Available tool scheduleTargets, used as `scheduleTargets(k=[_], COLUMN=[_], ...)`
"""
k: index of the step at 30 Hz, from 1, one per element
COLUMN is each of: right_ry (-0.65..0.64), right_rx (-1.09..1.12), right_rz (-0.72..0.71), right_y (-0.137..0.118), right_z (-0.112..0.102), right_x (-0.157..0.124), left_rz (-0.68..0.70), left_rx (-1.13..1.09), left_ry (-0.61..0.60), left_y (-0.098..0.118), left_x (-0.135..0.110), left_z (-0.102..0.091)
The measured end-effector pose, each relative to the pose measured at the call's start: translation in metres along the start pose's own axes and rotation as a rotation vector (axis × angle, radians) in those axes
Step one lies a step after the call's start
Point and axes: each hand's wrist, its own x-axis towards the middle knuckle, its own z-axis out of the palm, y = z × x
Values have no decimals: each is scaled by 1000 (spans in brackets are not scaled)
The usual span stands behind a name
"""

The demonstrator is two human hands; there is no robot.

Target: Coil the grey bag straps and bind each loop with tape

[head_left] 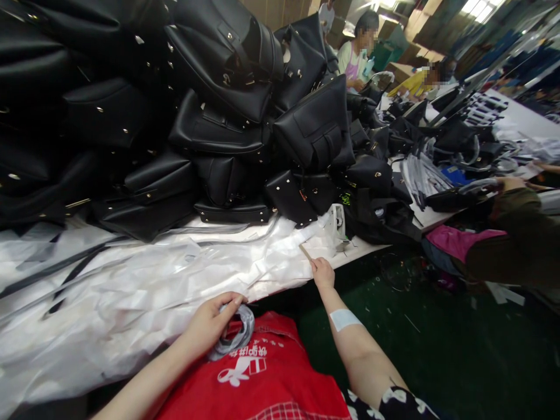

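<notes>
My left hand (217,318) is closed around a coiled grey strap (242,337) that looks wrapped in clear plastic. It is held just above my red apron (275,361), at the table's near edge. Farther right, my right hand (323,273) pinches one end of a thin tan strip (305,252), which points up and left over the white-covered table. Just beyond that hand stands a small white device (338,223), perhaps a tape dispenser. Whether the strip is tape, I cannot tell.
Black handbags (219,128) are piled high along the table's far side. Loose white plastic sheets (131,291) cover the table at left. More plastic-wrapped straps (422,175) lie at right, near a co-worker's sleeve (520,216). Two people (356,58) work farther back. Dark green floor (420,350) lies below.
</notes>
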Motion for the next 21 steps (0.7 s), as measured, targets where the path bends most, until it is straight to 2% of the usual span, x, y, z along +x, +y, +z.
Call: scheduleTargets(k=[13,21], right_ry=[-5,-62], right_rx=[-25,-45], right_rz=[-29,-88], right_y=[9,9], right_z=[4,-1], right_x=[5,17], left_rz=[-5,-3], left_rx=[-19,-24], left_ry=[5,20], left_y=[2,0], left_x=[-1,-5], left_z=[8,9])
